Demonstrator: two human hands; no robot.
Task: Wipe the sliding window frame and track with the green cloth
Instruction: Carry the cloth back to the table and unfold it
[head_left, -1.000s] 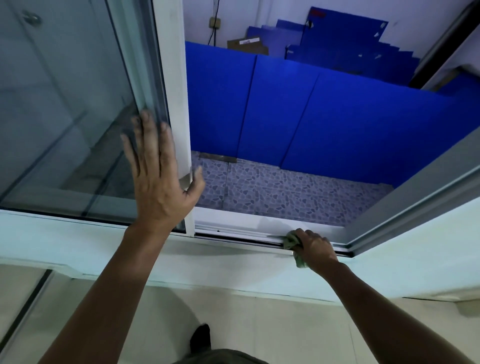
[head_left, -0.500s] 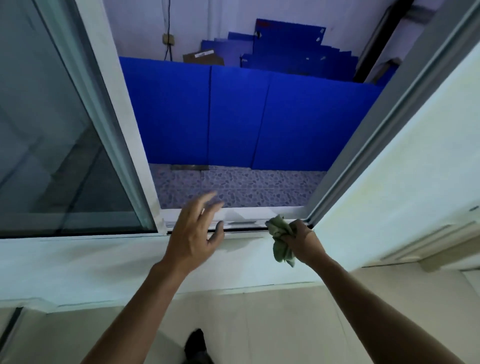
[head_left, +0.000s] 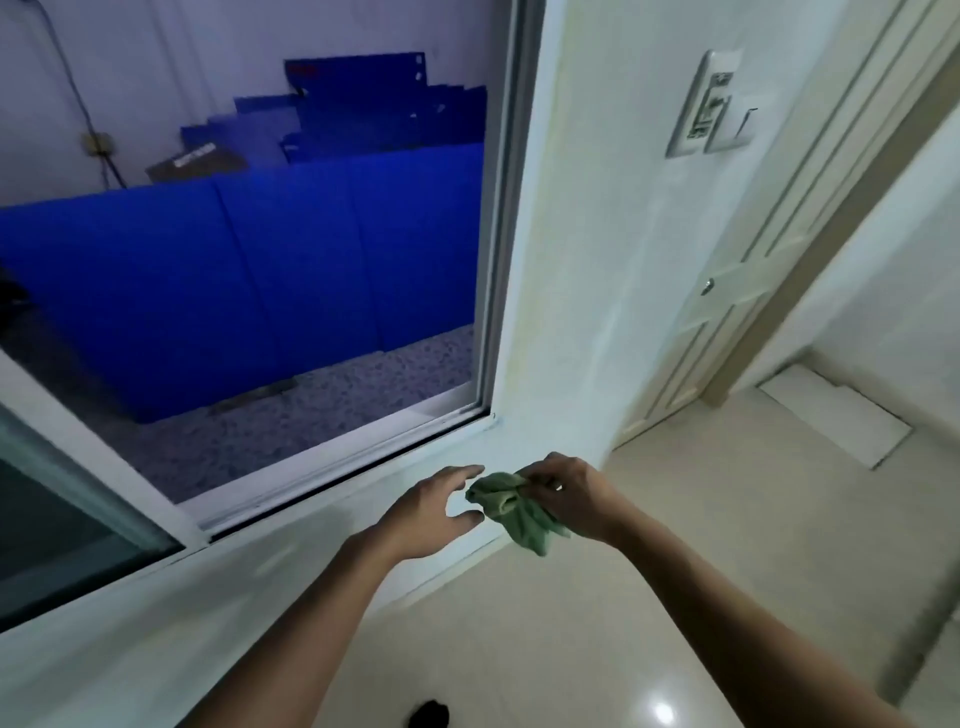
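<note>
No legible writing. Right hand (head_left: 569, 499) fingers pinching bunched green cloth (head_left: 511, 512); left hand (head_left: 431, 512) fingers spread, just beside cloth, below window track (head_left: 332, 475).

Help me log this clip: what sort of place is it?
Probably a room in a home: a panelled door, a wall switch and a glossy tiled floor beside the sliding window.

Right hand (head_left: 574, 499): I pinch the bunched green cloth (head_left: 514, 512).
Left hand (head_left: 431, 512): spread wide — fingertips just beside it.
Track (head_left: 332, 475): bare, above my hands.
</note>
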